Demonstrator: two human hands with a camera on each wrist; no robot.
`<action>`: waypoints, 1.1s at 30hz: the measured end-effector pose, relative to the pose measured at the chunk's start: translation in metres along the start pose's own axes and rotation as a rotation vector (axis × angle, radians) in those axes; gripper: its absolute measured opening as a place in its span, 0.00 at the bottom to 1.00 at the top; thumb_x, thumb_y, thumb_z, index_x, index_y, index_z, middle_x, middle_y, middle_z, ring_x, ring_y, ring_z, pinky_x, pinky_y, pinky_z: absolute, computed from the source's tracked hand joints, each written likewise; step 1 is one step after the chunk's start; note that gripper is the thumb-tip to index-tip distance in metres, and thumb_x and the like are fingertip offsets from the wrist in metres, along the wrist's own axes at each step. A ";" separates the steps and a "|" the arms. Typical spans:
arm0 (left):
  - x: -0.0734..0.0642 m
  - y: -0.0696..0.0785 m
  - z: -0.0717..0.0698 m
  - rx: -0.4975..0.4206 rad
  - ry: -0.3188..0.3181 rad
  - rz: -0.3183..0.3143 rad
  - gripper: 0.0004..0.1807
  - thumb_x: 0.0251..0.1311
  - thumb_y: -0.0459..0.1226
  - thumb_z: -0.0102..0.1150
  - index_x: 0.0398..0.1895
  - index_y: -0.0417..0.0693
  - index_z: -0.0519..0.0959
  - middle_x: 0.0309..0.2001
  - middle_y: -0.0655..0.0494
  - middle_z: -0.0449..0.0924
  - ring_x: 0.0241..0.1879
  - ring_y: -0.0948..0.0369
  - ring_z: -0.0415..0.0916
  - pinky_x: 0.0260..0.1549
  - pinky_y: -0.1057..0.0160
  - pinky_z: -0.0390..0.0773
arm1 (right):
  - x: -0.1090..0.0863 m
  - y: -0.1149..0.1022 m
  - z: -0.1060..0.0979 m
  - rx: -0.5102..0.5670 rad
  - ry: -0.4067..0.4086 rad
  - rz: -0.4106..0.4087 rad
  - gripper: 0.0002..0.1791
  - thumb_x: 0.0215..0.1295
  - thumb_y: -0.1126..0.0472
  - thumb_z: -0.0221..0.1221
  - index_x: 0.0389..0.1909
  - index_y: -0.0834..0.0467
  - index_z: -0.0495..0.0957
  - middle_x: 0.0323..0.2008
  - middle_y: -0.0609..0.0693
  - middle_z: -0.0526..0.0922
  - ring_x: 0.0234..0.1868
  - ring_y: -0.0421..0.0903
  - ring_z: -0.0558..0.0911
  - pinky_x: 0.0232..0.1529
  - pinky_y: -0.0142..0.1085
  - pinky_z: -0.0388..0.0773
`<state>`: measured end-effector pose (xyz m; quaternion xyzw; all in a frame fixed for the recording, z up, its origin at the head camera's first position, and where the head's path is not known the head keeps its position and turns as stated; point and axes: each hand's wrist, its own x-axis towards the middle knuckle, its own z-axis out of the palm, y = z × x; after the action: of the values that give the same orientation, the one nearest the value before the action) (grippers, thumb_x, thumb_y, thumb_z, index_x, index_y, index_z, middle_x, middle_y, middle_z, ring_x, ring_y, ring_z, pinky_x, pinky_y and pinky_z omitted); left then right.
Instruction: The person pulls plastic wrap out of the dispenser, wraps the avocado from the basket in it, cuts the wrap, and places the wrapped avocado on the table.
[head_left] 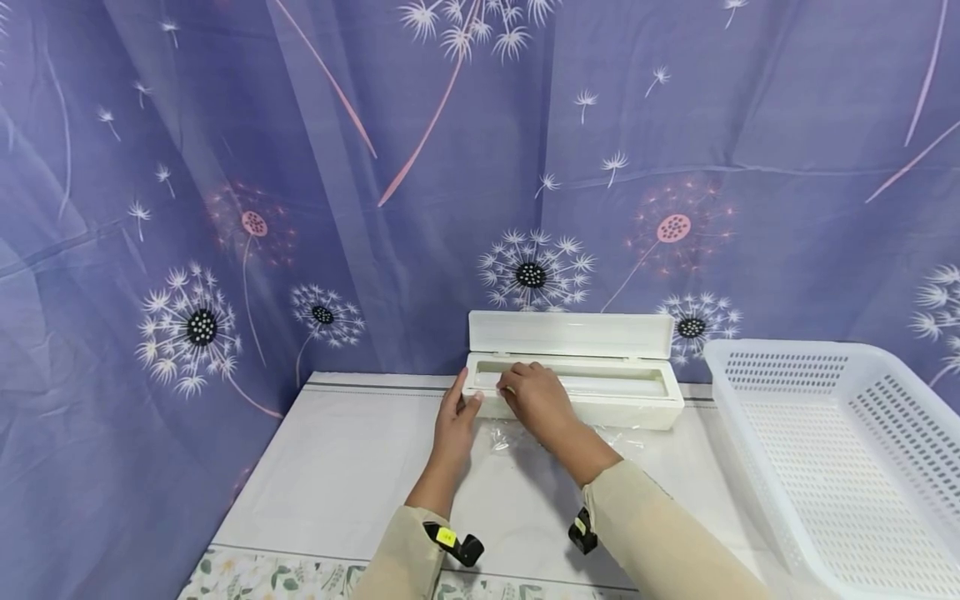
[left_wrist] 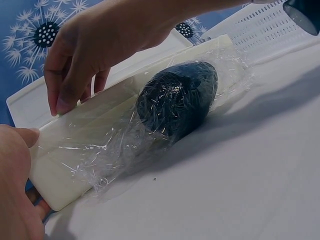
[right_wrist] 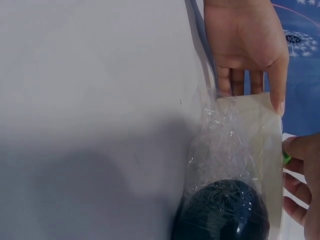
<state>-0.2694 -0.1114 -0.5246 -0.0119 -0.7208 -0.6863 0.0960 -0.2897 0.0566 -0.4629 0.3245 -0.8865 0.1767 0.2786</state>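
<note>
Home-like setting; the exact room cannot be told. My tabletop (head_left: 352, 467) wears a white covering with a leaf-and-flower border (head_left: 262, 575) at its near edge. Purple-blue dandelion-print fabric (head_left: 420, 275) hangs at left and far side, hiding what lies behind. Household wares before me: a lidded white box (head_left: 600, 408), clear film (left_wrist: 107, 160) and, right, a slotted plastic basket (head_left: 787, 368).

The head camera looks forward and down over the desk (head_left: 337, 475) from farthest back. Both wrist cameras sit close: the left faces rightward along the white box (head_left: 622, 414), the right looks down and leftward; they share the wrapped dark object (left_wrist: 180, 97).
</note>
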 end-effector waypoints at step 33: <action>-0.014 0.036 -0.001 -0.001 -0.036 -0.020 0.32 0.71 0.34 0.53 0.75 0.45 0.57 0.69 0.39 0.57 0.65 0.48 0.63 0.62 0.52 0.66 | -0.007 0.003 -0.011 0.007 0.001 0.006 0.07 0.54 0.66 0.71 0.32 0.55 0.84 0.33 0.48 0.82 0.32 0.51 0.78 0.35 0.43 0.76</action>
<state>-0.2500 -0.1092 -0.4910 -0.0169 -0.7223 -0.6872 0.0764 -0.2836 0.0677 -0.4588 0.3225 -0.8868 0.1809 0.2774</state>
